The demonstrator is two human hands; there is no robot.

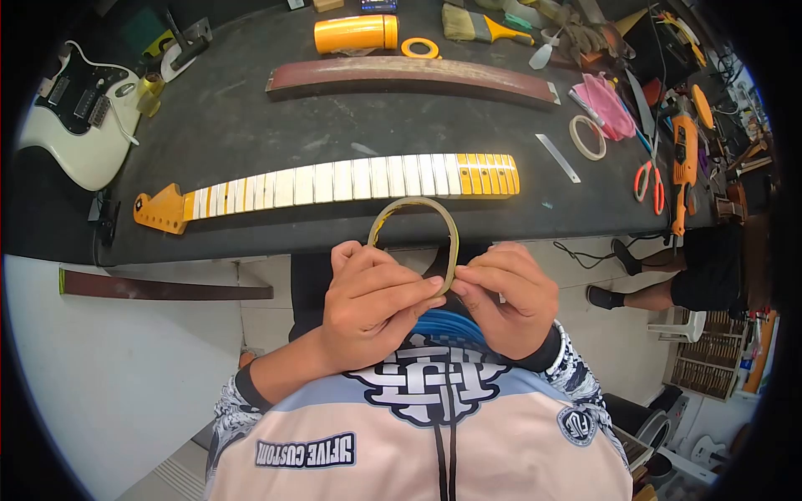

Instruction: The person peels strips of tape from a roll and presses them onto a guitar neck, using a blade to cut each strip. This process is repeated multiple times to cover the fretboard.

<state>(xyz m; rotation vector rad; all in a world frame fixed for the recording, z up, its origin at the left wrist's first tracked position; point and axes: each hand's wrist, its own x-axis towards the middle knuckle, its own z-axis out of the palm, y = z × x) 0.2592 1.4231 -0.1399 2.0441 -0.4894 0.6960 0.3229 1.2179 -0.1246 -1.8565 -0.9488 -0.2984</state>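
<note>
In front of my chest I hold a thin roll of tape (454, 242) upright, its ring squeezed slightly oval. The fingertips of my left hand (372, 301) pinch its lower edge. Thumb and fingers of my right hand (508, 296) close on the lower right side of the same roll. Just beyond lies a guitar neck (334, 182) on the dark workbench (251, 134), headstock to the left. Whitish strips cover most of its fretboard between the frets; orange wood shows at the right end and in places near the headstock.
Behind the neck lies a long reddish-brown beam (409, 77). To the right are a metal ruler (557, 158), another tape roll (587, 138), red-handled scissors (650, 179) and an orange power tool (685, 159). A white electric guitar (79, 117) stands at left. Another person's legs (652, 280) show at right.
</note>
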